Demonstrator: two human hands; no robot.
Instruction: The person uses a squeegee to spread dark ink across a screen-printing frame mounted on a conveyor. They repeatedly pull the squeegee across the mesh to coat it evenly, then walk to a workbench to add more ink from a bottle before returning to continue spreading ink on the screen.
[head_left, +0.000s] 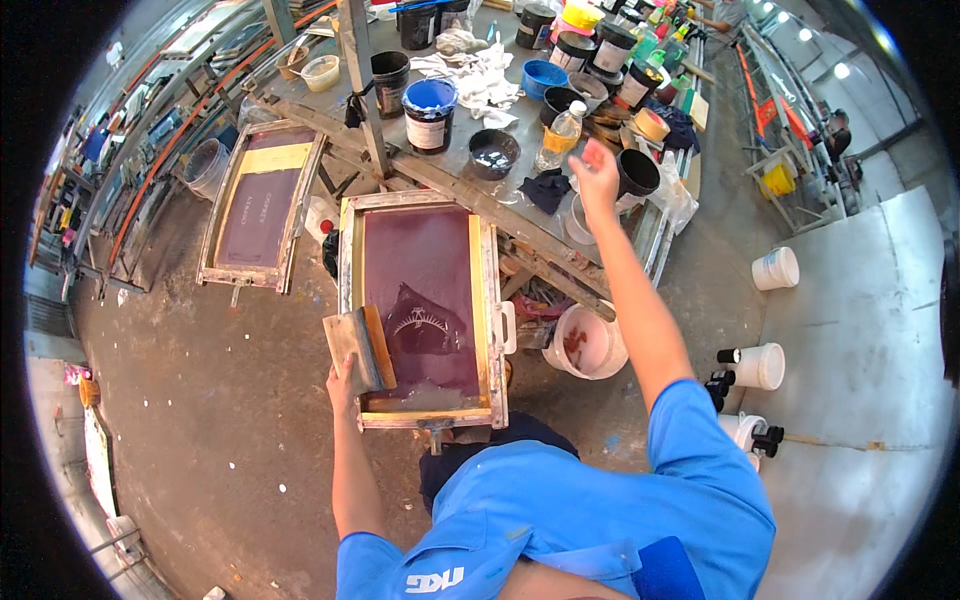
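A screen printing frame point(487, 310) with a dark purple mesh stands tilted in front of me. A pale curved design shows in its lower half, inside a darker, wet-looking patch. My left hand point(345, 382) grips a wide squeegee point(352, 345) with a wooden handle, at the frame's lower left side. Over the table, my right hand point(597, 180) is raised with its fingers curled. Something pinkish-red shows at its fingertips, too blurred to name. Nearby are a clear plastic bottle point(562, 135) with yellowish contents and a black tub point(637, 174).
A second screen frame point(262, 210) leans at the left. The metal table point(455, 172) holds a blue-smeared tub point(428, 115), a black bowl point(494, 153), white rags point(480, 80) and several containers. Below its edge sits a white bucket point(586, 342) with pinkish contents. More buckets point(775, 268) stand right.
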